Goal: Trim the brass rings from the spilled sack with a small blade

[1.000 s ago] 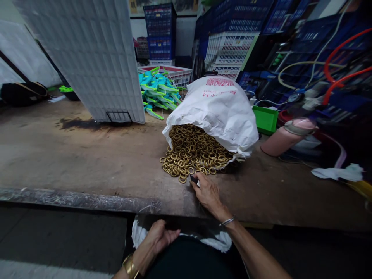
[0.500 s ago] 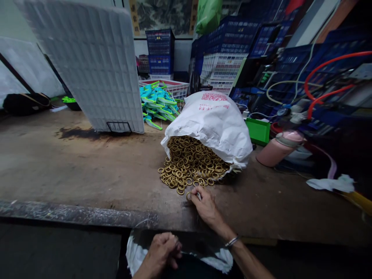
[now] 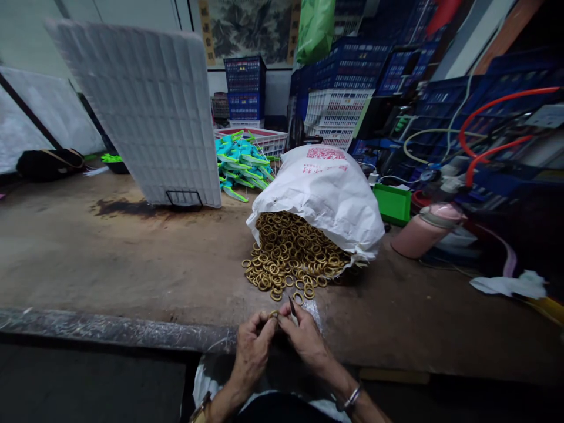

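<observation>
My left hand pinches a brass-coloured ring between thumb and fingertips. My right hand meets it there, its fingertips touching or very near the ring. A small knife is gripped in my right hand; its dark pointed blade sticks up past the fingers and its handle is hidden. Just beyond the hands, a heap of similar rings spills onto the table from the mouth of a white woven sack lying on its side.
The brown wooden table has a worn front edge. A tall white padded panel leans at the left, beside a turquoise and green pile. To the right are a green tray, a pink bottle and a crumpled cloth. Crates stand behind.
My right hand has drawn back toward me from the heap with a ring. My left hand has risen from my lap to the table edge and now holds the ring. The view has tilted slightly.
</observation>
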`<control>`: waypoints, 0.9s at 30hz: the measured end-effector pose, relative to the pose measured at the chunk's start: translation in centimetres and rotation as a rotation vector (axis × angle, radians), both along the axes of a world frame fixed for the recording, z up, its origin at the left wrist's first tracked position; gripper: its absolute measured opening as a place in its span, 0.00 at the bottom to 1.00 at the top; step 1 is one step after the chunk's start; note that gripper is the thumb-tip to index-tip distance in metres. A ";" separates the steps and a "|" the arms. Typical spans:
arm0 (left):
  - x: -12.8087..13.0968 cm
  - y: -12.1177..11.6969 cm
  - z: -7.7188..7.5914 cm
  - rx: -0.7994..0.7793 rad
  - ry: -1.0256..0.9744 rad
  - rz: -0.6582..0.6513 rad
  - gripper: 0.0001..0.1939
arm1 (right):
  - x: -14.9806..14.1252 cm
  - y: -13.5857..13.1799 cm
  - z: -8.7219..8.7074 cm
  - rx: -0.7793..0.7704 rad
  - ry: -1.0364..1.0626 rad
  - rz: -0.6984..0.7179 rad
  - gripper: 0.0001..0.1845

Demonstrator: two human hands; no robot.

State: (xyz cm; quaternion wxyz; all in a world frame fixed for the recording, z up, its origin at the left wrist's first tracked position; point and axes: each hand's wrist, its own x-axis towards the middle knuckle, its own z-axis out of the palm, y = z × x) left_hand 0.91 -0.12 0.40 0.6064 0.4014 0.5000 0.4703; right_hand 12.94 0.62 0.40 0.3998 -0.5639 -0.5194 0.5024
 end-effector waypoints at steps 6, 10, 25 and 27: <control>-1.3 0.3 -0.1 0.364 0.468 -0.110 0.07 | 0.3 0.5 1.6 0.103 -0.210 0.108 0.10; -1.5 0.7 -0.2 0.436 0.530 -0.158 0.07 | -0.1 0.7 1.7 0.085 -0.256 0.117 0.12; -1.8 0.4 1.0 -0.137 -0.186 -0.322 0.17 | 0.0 1.2 0.8 -0.043 -0.064 0.115 0.13; -1.8 0.3 1.1 -0.171 -0.222 -0.264 0.16 | 0.3 1.3 0.8 0.032 -0.160 0.077 0.13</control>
